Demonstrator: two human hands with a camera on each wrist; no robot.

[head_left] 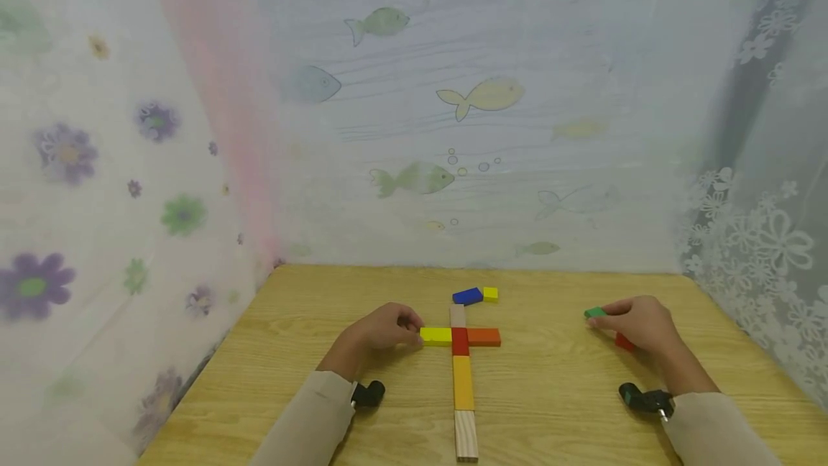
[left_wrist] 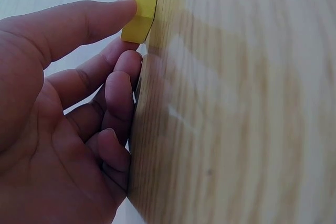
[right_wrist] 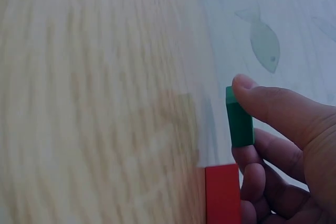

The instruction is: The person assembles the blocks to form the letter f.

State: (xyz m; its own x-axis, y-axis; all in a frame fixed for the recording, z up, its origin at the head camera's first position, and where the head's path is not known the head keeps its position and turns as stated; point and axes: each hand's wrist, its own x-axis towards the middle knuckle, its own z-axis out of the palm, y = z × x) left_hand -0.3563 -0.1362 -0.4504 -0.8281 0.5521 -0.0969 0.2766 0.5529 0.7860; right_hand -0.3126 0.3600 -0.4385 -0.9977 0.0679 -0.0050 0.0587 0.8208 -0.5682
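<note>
My left hand [head_left: 388, 328] is at the left end of a yellow block [head_left: 436, 336], with the thumb on its side and a finger at its end. That block forms the left arm of a cross of flat blocks, meeting a red block [head_left: 460, 341] at the middle. An orange block [head_left: 484, 337] lies on the right, a pale wooden block [head_left: 458, 316] behind. My right hand [head_left: 640, 326] pinches a small green block [right_wrist: 240, 119] between thumb and fingers, held above the table. Below that hand, partly hidden, is another red block [right_wrist: 222, 195].
Toward the front, the cross continues with a yellow-orange block [head_left: 463, 382] and a wood-grain block [head_left: 466, 436]. Behind it lie a blue block [head_left: 468, 296] and a small yellow block [head_left: 491, 295]. Patterned curtains [head_left: 414, 113] hang around the wooden table [head_left: 291, 416].
</note>
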